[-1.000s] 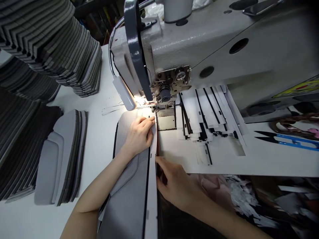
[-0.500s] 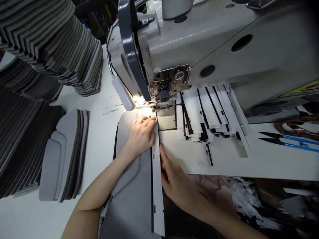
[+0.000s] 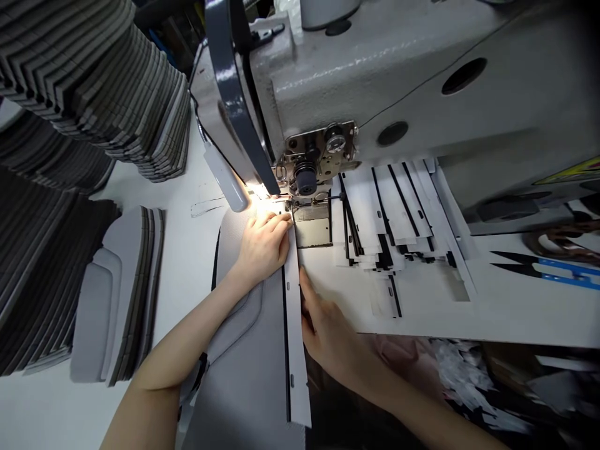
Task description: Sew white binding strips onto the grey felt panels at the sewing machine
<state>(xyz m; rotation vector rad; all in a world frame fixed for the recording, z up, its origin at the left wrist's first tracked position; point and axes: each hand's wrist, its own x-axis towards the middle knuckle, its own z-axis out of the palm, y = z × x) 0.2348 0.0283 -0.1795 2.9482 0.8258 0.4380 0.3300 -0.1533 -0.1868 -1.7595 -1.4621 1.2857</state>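
the gray fabric panel (image 3: 262,369) is showing a finely textured face, a rounded far left corner, a dark left edge and a curved seam line, and along its right side a narrow white strip (image 3: 295,337) is lying, wearing a black border on its left and small dark slots. both are sitting in the near middle of the scene, their far ends reaching the lit stitching area of the sewing machine (image 3: 328,81). below the near edge of the white table (image 3: 180,250), crumpled clear plastic (image 3: 457,372) is lying in shadow, and whether a container is holding it i cannot tell. the strip's long axis is running from near to far, its far end pointing toward the machine and its near end leaning slightly right; the panel is stretching the same way. the left hand (image 3: 265,245) is pressing down with fingers together and lightly bent, covering panel and strip just near the stitching area. the right hand (image 3: 335,337) is staying partly curled, its index finger extending along the strip's right edge; whether it is pinching anything i cannot tell
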